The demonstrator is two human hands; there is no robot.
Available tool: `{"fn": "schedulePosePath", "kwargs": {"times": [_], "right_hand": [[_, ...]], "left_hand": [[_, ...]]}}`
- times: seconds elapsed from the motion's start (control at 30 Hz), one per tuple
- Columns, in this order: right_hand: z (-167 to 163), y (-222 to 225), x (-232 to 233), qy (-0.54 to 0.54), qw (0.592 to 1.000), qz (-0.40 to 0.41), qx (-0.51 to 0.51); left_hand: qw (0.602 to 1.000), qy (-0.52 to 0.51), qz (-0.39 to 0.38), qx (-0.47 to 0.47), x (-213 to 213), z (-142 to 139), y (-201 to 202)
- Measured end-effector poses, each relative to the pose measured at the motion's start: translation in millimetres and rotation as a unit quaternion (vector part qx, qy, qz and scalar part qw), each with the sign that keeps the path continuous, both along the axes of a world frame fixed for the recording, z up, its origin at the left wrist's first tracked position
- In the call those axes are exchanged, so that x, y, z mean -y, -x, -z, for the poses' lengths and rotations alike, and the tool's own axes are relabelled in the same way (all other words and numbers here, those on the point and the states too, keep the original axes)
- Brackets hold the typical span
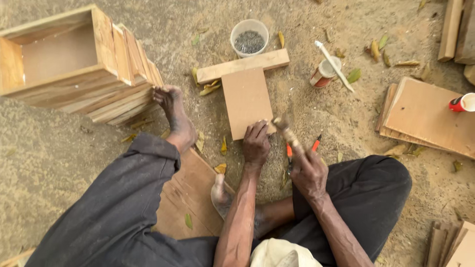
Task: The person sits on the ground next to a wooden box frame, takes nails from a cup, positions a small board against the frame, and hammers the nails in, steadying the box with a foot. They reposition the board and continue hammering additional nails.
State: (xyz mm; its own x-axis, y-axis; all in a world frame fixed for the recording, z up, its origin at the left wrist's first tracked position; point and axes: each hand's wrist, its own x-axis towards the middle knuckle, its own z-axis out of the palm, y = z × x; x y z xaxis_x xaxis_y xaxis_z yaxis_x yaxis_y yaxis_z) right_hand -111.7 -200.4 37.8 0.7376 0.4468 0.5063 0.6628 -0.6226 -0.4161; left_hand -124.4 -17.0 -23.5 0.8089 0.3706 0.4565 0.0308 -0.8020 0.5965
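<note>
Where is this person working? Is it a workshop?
It looks like an outdoor woodworking spot on sandy ground, not an indoor shop. Fallen leaves lie about, a wooden box and cut boards sit nearby, and a tub of nails stands ready.

A single head-worn camera looks steeply down, close over the seated person's lap and sandy ground [59, 153]. It faces forward past the knees towards a wooden box [59, 54] at top left.
</note>
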Motion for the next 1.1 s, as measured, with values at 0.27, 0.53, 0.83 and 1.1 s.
{"fn": "schedulePosePath", "kwargs": {"times": [0.27, 0.53, 0.83, 1.1], "right_hand": [[-3.0, 2.1, -0.9, -0.013, 1.0, 0.004, -0.003], [-17.2, 0.6, -3.7, -0.003, 1.0, 0.002, 0.007], [-18.6, -2.4, -2.8, 0.003, 0.999, 0.007, -0.037], [-21.4, -0.8, 1.2, -0.05, 0.999, 0.001, -0.011]], "left_hand": [[1.0, -0.019, 0.0, 0.0, -1.2, 5.5, -2.3], [1.0, -0.027, -0.007, 0.01, -0.8, 7.7, -3.9], [1.0, -0.016, -0.001, 0.013, -0.7, 6.8, -3.8], [0.999, -0.033, -0.015, 0.011, -0.8, 4.9, -5.8]]}}
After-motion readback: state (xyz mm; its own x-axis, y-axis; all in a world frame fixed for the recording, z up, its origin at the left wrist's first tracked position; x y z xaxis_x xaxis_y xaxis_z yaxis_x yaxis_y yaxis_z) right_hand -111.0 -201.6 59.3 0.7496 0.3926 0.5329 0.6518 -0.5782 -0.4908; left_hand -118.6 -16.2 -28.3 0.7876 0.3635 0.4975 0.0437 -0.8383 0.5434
